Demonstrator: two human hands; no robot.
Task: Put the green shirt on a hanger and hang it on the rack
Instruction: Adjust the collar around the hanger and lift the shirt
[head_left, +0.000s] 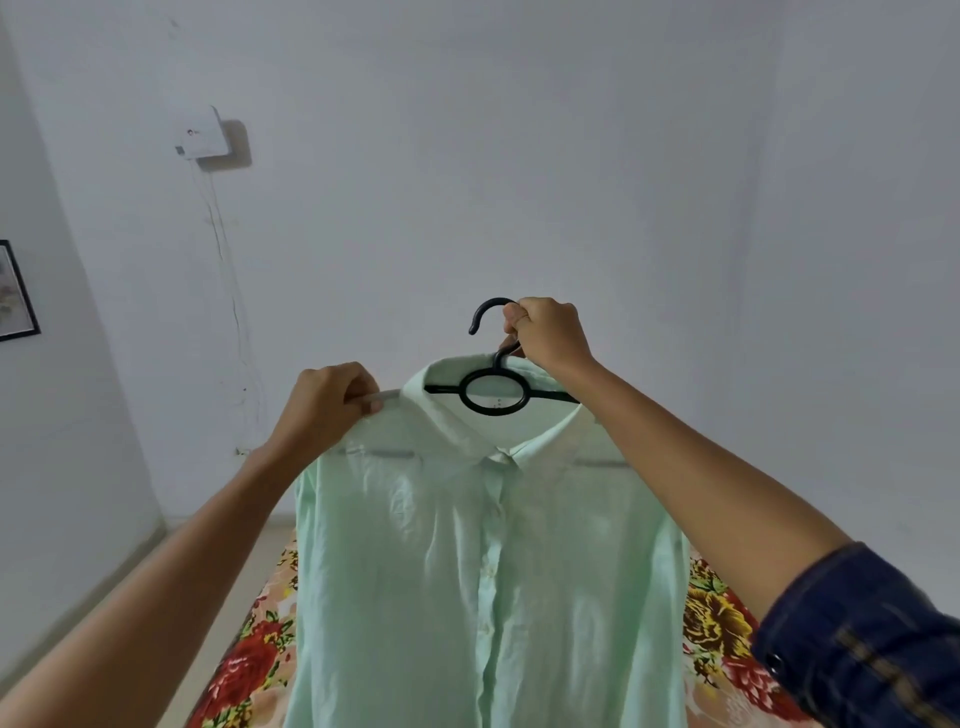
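A pale green button-up shirt (467, 561) hangs in front of me, held up in the air with its front facing me. A black plastic hanger (493, 396) sits inside its collar, the hook sticking up above. My right hand (545, 332) is closed around the hook's neck. My left hand (327, 400) pinches the shirt's left shoulder at the seam. The hanger's arms are mostly hidden under the fabric. No rack is in view.
A bed with a floral cover (244, 665) lies below the shirt. White walls stand behind, with a small white box (205, 134) and hanging wires on the left, and a framed picture (13, 291) at the far left edge.
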